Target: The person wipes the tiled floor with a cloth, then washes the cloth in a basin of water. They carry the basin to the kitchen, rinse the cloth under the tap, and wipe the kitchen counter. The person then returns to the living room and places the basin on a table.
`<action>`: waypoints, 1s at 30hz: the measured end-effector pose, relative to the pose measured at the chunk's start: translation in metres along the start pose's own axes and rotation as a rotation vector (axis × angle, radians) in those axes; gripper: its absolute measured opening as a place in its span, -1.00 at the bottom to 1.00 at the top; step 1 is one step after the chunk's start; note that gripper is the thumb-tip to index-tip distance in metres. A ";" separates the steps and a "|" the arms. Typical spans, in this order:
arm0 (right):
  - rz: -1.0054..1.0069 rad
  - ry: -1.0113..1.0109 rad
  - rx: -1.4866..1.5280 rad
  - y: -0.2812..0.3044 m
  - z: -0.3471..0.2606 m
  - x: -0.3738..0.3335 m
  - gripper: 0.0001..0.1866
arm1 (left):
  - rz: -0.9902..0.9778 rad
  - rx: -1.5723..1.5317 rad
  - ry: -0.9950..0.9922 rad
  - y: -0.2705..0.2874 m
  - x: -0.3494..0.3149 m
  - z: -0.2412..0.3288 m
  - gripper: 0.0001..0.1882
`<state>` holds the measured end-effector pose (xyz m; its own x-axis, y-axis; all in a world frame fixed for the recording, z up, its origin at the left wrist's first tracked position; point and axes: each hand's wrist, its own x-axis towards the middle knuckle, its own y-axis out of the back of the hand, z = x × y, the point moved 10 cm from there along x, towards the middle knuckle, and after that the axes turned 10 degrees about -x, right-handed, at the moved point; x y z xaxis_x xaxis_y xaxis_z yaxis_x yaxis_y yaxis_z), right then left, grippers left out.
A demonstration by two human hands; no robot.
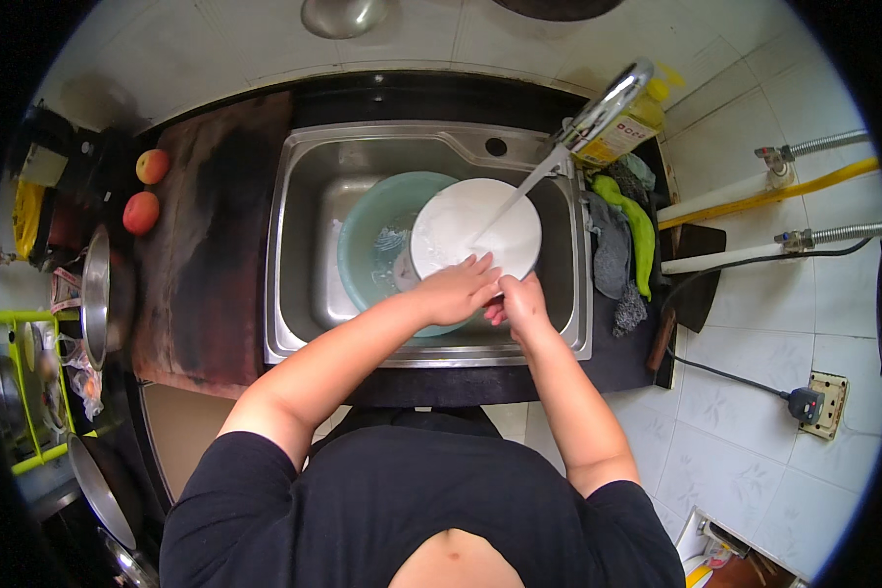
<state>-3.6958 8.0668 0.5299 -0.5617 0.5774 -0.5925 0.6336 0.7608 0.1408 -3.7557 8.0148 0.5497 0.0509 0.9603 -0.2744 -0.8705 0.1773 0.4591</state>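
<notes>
A round white plate [461,220] is held tilted under the running water of the chrome faucet [612,98]. My right hand [521,306] grips the plate's near rim, thumb on top and fingers curled beneath. Across the plate's lower part lies my left hand [461,290], its fingers stretched out on the wet surface. Under the plate, a pale green basin [356,257] stands in the steel sink [309,304]. There is water in the basin, and some pale thing lies in it, mostly covered by the plate and my left hand.
A dark-stained wooden board [211,255] lies left of the sink, with two peaches [141,213] beside it. On the right are a yellow bottle [622,132], grey cloths [611,250], a long bright green item [639,230], steel wool [629,315] and a dark-bladed cleaver [694,279].
</notes>
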 end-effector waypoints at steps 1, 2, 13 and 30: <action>0.044 -0.012 -0.009 0.002 -0.002 -0.002 -0.72 | 0.020 0.022 -0.076 -0.005 0.011 -0.003 -0.34; 0.034 -0.002 0.002 0.003 -0.004 -0.004 -0.72 | 0.046 0.043 -0.155 -0.008 0.021 -0.006 -0.32; -0.035 -0.013 0.115 0.002 0.013 0.008 -0.69 | -0.064 0.582 0.216 0.021 0.040 -0.046 -0.28; -0.232 -0.033 0.462 -0.033 0.032 0.028 -0.67 | 0.682 -1.385 0.139 0.057 -0.066 -0.062 -0.36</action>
<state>-3.7158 8.0484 0.4831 -0.7026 0.3936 -0.5928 0.6675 0.6533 -0.3573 -3.8387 7.9483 0.5415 -0.5062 0.7325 -0.4552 -0.4698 -0.6769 -0.5667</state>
